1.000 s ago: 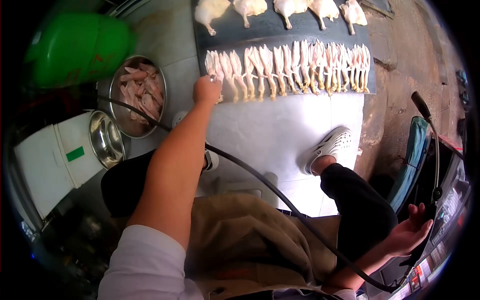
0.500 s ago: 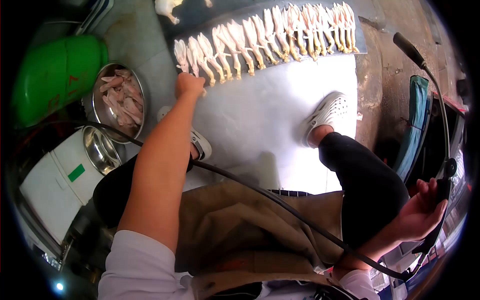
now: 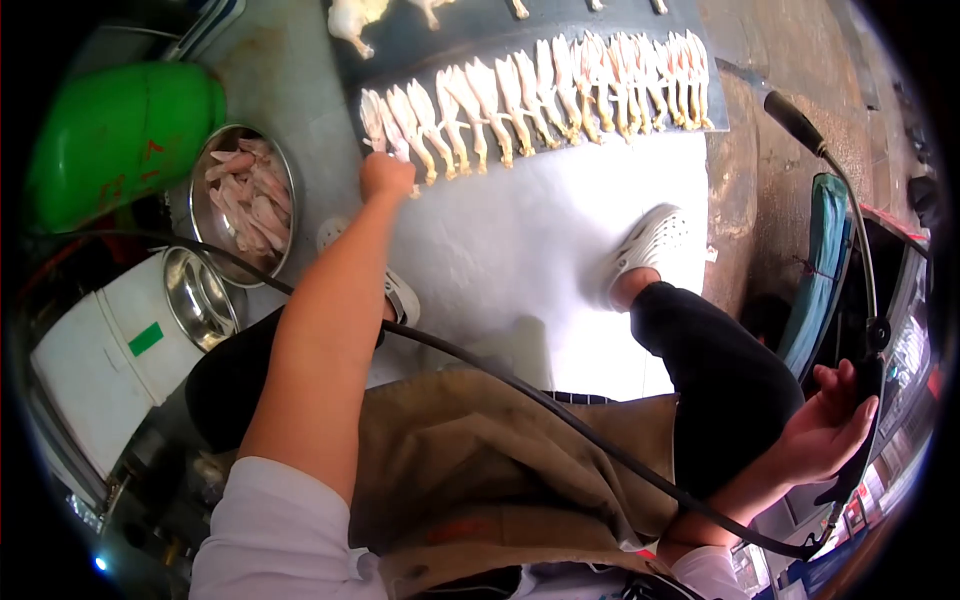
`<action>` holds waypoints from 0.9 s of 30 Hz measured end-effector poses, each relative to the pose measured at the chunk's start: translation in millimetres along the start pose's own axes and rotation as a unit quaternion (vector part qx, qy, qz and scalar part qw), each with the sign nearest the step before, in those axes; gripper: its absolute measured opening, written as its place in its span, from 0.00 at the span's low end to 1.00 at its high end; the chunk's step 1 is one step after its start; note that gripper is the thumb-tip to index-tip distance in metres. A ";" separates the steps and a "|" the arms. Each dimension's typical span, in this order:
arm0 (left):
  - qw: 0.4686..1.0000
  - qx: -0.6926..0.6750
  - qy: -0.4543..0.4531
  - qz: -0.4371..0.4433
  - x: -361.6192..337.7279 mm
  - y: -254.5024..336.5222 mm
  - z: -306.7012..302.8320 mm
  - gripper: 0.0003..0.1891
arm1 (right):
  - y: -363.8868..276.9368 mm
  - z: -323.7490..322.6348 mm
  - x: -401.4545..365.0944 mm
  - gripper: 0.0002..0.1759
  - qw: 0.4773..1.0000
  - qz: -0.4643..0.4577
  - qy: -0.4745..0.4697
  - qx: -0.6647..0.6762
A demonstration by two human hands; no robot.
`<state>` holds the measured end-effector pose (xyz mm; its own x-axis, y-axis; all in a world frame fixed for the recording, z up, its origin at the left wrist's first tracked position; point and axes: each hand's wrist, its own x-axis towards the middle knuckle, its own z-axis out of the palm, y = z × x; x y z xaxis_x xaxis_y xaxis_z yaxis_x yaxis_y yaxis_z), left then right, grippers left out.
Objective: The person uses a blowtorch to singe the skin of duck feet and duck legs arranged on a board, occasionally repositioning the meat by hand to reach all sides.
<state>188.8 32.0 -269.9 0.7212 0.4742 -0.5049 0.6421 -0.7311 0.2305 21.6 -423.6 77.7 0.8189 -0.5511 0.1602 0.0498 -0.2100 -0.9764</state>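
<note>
A long row of pale poultry pieces with yellowish feet [image 3: 505, 100] lies side by side along the near edge of a dark board [image 3: 460, 38]. At the row's left end, my left hand [image 3: 387, 178] is closed on the lower end of the leftmost piece; its fingertips are mostly hidden. On the right, my right hand [image 3: 828, 425] is curled round the black handle of a long metal torch [image 3: 868, 230], its fingers partly showing. The torch's black nozzle points up and left, right of the board. No flame is visible.
A steel bowl of meat pieces [image 3: 248, 195] stands at left beside a green gas cylinder [image 3: 125, 140]. Nearer is another steel bowl [image 3: 200, 298]. A black hose [image 3: 500, 375] crosses my lap. More poultry lies at the board's far side.
The view has shifted, so the row and board appear lower and more of the far poultry shows. My left hand stays at the row's left end; my right hand remains on the torch.
</note>
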 end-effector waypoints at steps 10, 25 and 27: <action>0.997 -0.004 0.043 -0.058 -1.0 8.4 8.0 0.14 | -8.0 15.3 -5.4 0.25 1.000 0.005 -0.019 0.012; 0.997 -0.058 0.046 -0.025 -7.1 10.9 14.5 0.14 | -6.2 9.4 -6.9 0.27 1.000 0.001 -0.018 0.022; 0.996 -0.051 0.061 -0.042 -11.7 16.4 10.8 0.14 | -6.4 9.9 -7.4 0.28 1.000 -0.001 -0.018 0.014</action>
<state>188.1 9.1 -269.3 0.6856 0.5933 -0.4219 0.7206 -0.6354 0.2775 20.9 -410.2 81.4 0.8388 -0.5211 0.1576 0.0675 -0.1877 -0.9799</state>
